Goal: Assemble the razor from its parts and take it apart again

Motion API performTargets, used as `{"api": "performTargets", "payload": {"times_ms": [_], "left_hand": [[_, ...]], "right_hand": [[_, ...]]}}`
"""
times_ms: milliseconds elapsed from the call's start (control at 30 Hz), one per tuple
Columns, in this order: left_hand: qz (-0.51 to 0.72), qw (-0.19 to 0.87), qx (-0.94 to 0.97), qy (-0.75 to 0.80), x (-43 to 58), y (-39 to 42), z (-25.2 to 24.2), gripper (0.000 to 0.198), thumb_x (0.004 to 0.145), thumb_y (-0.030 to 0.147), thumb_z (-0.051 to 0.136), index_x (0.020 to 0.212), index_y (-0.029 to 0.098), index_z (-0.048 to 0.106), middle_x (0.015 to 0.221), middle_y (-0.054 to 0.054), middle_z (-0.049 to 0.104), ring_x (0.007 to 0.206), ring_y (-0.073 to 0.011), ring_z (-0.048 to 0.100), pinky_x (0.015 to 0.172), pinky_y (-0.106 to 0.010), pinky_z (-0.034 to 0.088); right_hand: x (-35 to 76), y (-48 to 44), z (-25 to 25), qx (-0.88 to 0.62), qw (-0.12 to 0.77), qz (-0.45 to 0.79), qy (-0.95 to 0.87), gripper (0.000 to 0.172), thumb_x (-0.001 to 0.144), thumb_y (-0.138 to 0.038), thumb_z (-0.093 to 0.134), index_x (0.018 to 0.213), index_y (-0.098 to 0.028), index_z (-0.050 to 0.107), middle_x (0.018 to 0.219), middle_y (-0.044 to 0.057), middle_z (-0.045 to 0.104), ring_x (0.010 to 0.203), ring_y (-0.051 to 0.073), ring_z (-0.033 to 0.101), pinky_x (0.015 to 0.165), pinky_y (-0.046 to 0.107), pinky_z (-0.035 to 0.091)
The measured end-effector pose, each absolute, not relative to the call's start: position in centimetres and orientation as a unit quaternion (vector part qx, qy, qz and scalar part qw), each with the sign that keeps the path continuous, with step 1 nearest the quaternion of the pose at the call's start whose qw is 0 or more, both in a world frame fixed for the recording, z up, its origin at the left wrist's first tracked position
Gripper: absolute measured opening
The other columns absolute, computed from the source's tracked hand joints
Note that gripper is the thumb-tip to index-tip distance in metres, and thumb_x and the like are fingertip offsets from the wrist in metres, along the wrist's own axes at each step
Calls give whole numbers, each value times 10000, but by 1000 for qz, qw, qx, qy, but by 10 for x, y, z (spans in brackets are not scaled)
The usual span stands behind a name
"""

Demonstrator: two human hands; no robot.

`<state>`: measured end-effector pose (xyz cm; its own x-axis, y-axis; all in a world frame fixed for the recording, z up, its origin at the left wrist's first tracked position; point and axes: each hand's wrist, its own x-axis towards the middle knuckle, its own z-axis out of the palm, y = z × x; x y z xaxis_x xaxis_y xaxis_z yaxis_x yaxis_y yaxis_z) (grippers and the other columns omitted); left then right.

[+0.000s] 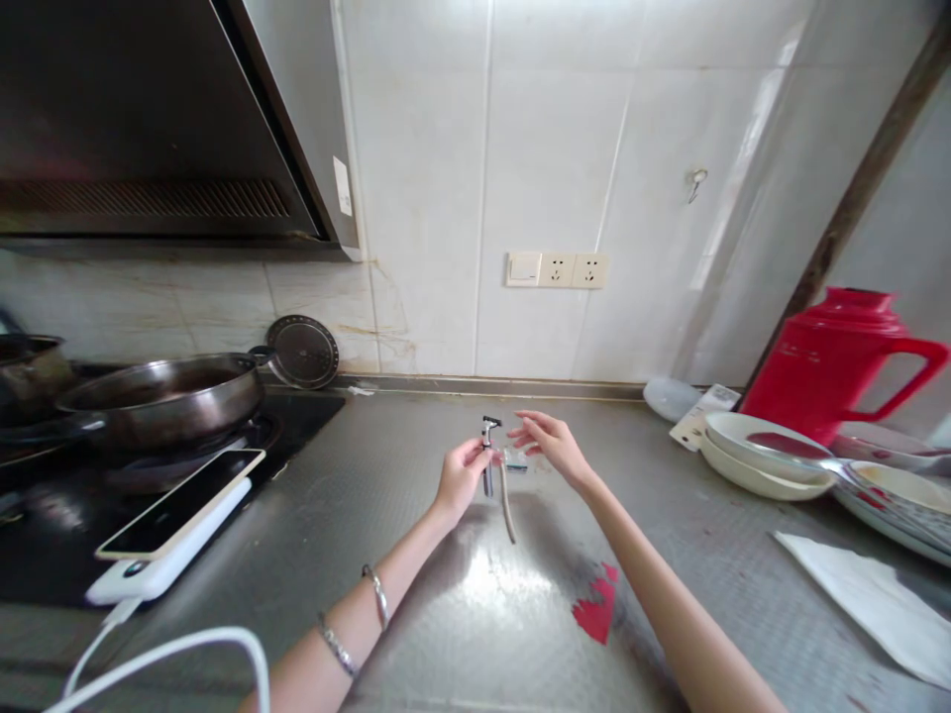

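My left hand (462, 475) pinches a small razor (487, 481) upright by its handle, with the dark head at the top. Just to the right, my right hand (551, 444) hovers with its fingers apart and nothing visible in them. On the metal counter between the hands lie a thin beige cord (507, 505) and a small clear packet (515, 459). Torn red paper (596, 606) lies on the counter nearer to me.
At the left, a steel pan (167, 401) sits on the black stove beside a phone (182, 503) on a white power bank with a cable. A red thermos (832, 366), stacked bowls (765, 458) and a white paper (866, 594) are at the right.
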<state>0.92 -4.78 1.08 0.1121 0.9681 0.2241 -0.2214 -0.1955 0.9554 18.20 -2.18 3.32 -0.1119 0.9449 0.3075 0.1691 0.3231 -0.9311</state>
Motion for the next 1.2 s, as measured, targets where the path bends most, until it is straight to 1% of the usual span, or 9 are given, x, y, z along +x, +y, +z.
{"api": "performTargets", "payload": {"times_ms": [100, 200, 367, 533, 667, 767, 900, 1100, 1200], "left_hand": [[593, 487, 532, 357, 1, -41, 14, 293, 758, 319, 585, 975, 129, 634, 886, -93, 710, 930, -212, 615, 887, -329, 399], [597, 495, 535, 335, -7, -33, 16, 313, 770, 322, 565, 1005, 125, 627, 956, -108, 699, 1012, -216, 580, 938, -336, 354], [585, 583, 500, 260, -11, -28, 17, 337, 754, 328, 583, 1007, 110, 625, 1004, -135, 681, 960, -236, 602, 855, -350, 414], [560, 639, 470, 239, -8, -31, 17, 355, 745, 312, 599, 1033, 106, 619, 1031, -159, 664, 839, -217, 631, 714, -311, 455], [545, 638, 480, 254, -10, -29, 17, 356, 780, 354, 564, 1045, 122, 615, 1016, -145, 671, 899, -218, 622, 752, -309, 452], [555, 544, 533, 335, -20, -19, 18, 336, 780, 396, 561, 967, 131, 650, 944, -118, 691, 934, -224, 613, 810, -320, 441], [562, 348, 623, 418, -39, 0, 15, 211, 752, 312, 594, 855, 148, 677, 924, -93, 691, 923, -211, 611, 855, -318, 431], [317, 82, 832, 447, -43, 15, -7, 173, 805, 190, 530, 905, 163, 668, 975, -74, 661, 968, -198, 557, 893, -333, 406], [235, 11, 874, 425, -39, 19, -18, 218, 829, 187, 503, 998, 193, 641, 1035, -67, 627, 1029, -200, 502, 909, -339, 387]], "right_hand": [[181, -19, 27, -492, 452, 381, -640, 355, 782, -434, 513, 928, -131, 629, 725, 71, 675, 562, 113, 596, 419, 173, 424], [173, -23, 25, -486, 402, 354, -690, 330, 777, -440, 519, 833, -139, 645, 651, 32, 637, 509, 92, 533, 371, 157, 381], [154, -39, 33, -423, 342, 395, -741, 364, 795, -470, 488, 767, -147, 654, 598, -1, 565, 451, 66, 440, 341, 153, 331], [142, -49, 36, -396, 316, 432, -746, 350, 792, -483, 498, 692, -160, 586, 492, -50, 437, 396, 49, 356, 343, 155, 265], [140, -49, 36, -407, 334, 422, -738, 353, 775, -492, 505, 651, -166, 554, 485, -54, 425, 389, 51, 342, 359, 174, 245], [143, -45, 37, -459, 360, 400, -707, 363, 760, -500, 491, 630, -165, 544, 481, -52, 409, 390, 60, 334, 369, 190, 239], [150, -37, 34, -555, 384, 303, -673, 377, 742, -472, 469, 526, -163, 493, 460, -42, 372, 424, 73, 336, 413, 207, 226], [145, -35, 20, -620, 335, 172, -688, 352, 724, -335, 467, 419, -166, 417, 426, -25, 341, 469, 82, 350, 471, 220, 215], [140, -38, 14, -643, 304, 127, -692, 314, 708, -281, 481, 420, -164, 436, 421, -14, 377, 458, 82, 348, 465, 222, 210]]}}
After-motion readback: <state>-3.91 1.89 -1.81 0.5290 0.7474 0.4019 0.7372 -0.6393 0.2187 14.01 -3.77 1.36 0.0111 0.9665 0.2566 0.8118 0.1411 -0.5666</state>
